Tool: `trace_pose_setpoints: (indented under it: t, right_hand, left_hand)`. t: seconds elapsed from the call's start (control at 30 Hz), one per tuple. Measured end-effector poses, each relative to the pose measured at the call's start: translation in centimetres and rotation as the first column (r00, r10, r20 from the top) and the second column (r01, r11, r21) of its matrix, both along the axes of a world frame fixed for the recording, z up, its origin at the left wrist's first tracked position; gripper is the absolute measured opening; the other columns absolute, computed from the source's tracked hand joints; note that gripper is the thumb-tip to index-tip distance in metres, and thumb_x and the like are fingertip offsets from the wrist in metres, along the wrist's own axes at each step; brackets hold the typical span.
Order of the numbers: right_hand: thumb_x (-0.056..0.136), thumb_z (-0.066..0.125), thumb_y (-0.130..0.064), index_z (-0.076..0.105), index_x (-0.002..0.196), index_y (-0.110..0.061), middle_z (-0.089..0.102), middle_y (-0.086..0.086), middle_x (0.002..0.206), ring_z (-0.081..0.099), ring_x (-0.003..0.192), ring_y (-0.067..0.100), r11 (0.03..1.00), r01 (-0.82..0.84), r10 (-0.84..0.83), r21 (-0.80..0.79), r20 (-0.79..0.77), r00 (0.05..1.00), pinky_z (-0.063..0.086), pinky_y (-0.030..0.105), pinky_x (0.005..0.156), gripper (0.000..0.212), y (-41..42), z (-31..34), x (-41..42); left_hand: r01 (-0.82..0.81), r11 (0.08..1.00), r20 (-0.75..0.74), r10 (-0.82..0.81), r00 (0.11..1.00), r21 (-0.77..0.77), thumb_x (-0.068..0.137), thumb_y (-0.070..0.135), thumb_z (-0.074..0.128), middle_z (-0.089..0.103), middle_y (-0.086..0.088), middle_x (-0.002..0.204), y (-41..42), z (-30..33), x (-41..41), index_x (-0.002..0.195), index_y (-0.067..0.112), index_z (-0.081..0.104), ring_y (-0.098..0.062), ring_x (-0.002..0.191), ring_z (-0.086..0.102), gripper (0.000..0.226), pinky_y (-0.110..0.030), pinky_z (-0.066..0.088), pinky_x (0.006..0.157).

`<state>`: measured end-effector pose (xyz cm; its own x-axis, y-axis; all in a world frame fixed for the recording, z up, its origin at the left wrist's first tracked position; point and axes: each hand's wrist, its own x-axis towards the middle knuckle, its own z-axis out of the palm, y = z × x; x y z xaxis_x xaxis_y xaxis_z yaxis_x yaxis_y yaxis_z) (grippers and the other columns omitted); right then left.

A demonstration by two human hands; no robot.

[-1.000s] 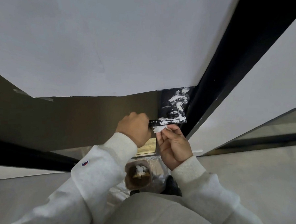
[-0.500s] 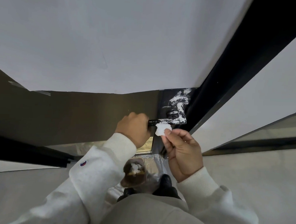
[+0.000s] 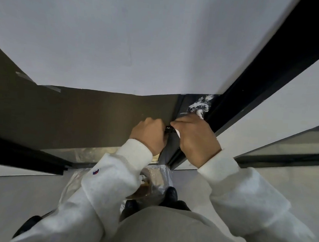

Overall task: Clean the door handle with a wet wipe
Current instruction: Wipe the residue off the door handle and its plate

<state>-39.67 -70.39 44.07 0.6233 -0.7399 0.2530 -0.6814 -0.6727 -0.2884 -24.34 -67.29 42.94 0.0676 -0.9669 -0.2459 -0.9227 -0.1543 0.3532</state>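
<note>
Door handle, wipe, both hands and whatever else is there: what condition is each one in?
Door handle: black, mostly hidden between the hands.
Left hand: closed around the handle.
Right hand: closed on the wipe, pressing at the handle.
Wet wipe: white, only a sliver shows.
Door plate: black, smeared with white residue.

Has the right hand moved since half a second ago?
Yes. The right hand went up from below the handle to cover it, reaching the white smear on the black plate.
</note>
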Motion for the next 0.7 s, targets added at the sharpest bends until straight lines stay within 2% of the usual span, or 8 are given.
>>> trace_pose_setpoints:
  t: [0.1,0.17,0.27,0.37,0.43,0.6,0.67,0.7]
  right_hand:
    - [0.069,0.061,0.016,0.073,0.093,0.000,0.073,0.014,0.087,0.067,0.079,0.039,0.998,-0.070,0.070,0.005,-0.044,0.997,0.059,0.044,0.068,0.031,0.7,1.0,-1.1]
    - [0.072,0.060,0.011,0.071,0.087,-0.006,0.070,0.007,0.079,0.066,0.073,0.034,0.996,-0.072,0.076,0.045,-0.084,0.994,0.058,0.039,0.064,0.025,0.5,1.9,-1.2]
    - [0.080,0.060,-0.003,0.066,0.080,-0.016,0.064,0.005,0.079,0.064,0.077,0.033,0.968,0.007,0.084,0.250,-0.352,0.932,0.055,0.041,0.069,0.014,-2.1,3.7,0.6]
    - [0.084,0.073,-0.016,0.074,0.109,-0.023,0.061,0.012,0.109,0.064,0.096,0.034,0.938,0.061,0.122,0.341,-0.490,0.863,0.056,0.042,0.084,0.026,-3.4,5.2,1.9]
    - [0.085,0.076,-0.021,0.072,0.119,-0.023,0.058,0.010,0.116,0.063,0.102,0.031,0.924,0.052,0.167,0.378,-0.524,0.835,0.055,0.042,0.089,0.034,-3.8,5.9,2.2]
    - [0.081,0.079,-0.022,0.076,0.108,-0.018,0.068,0.005,0.103,0.066,0.096,0.026,0.875,0.075,0.192,0.479,-0.483,0.854,0.057,0.042,0.088,0.027,-4.5,7.0,2.1]
    - [0.082,0.074,-0.013,0.071,0.089,-0.012,0.061,0.008,0.089,0.066,0.089,0.033,0.936,0.088,0.106,0.342,-0.510,0.854,0.057,0.039,0.079,0.008,-3.2,6.0,2.2]
    - [0.081,0.070,-0.006,0.063,0.076,-0.013,0.055,0.008,0.077,0.065,0.082,0.035,0.973,0.061,0.050,0.221,-0.465,0.884,0.054,0.036,0.072,0.011,-2.3,5.1,2.0]
  left_hand:
    - [-0.010,1.000,-0.020,0.009,1.000,-0.018,0.094,0.035,0.054,0.054,-0.009,0.089,0.0,-0.3,0.1,0.105,0.017,0.064,-0.040,0.087,0.063,0.023,-0.044,0.056,0.077]
    - [-0.010,1.000,-0.022,0.010,1.000,-0.013,0.093,0.035,0.055,0.054,-0.010,0.091,0.0,-0.3,0.1,0.107,0.017,0.064,-0.040,0.089,0.062,0.024,-0.043,0.055,0.078]
    - [-0.006,1.000,-0.041,0.007,0.999,0.015,0.094,0.034,0.056,0.058,-0.013,0.101,0.0,-0.2,0.1,0.111,0.017,0.062,-0.041,0.093,0.061,0.025,-0.044,0.055,0.083]
    - [-0.001,1.000,-0.042,0.002,0.999,0.019,0.094,0.035,0.055,0.057,-0.015,0.104,0.0,0.0,0.2,0.113,0.018,0.062,-0.042,0.094,0.060,0.026,-0.044,0.054,0.084]
    - [-0.004,1.000,-0.038,0.005,0.999,0.022,0.093,0.033,0.055,0.058,-0.016,0.105,-0.1,0.1,0.2,0.112,0.016,0.062,-0.043,0.095,0.060,0.026,-0.044,0.054,0.084]
    - [-0.017,0.999,-0.046,0.018,0.999,0.028,0.094,0.031,0.054,0.057,-0.018,0.108,0.1,0.4,0.0,0.111,0.015,0.062,-0.044,0.098,0.059,0.025,-0.044,0.053,0.085]
    - [-0.021,1.000,-0.048,0.022,0.999,0.017,0.094,0.032,0.055,0.057,-0.016,0.107,0.1,0.3,0.1,0.112,0.016,0.062,-0.043,0.096,0.060,0.025,-0.042,0.052,0.082]
    - [-0.022,1.000,-0.051,0.022,0.998,0.009,0.094,0.033,0.055,0.057,-0.015,0.105,0.2,0.4,0.1,0.112,0.017,0.062,-0.042,0.095,0.060,0.025,-0.041,0.052,0.081]
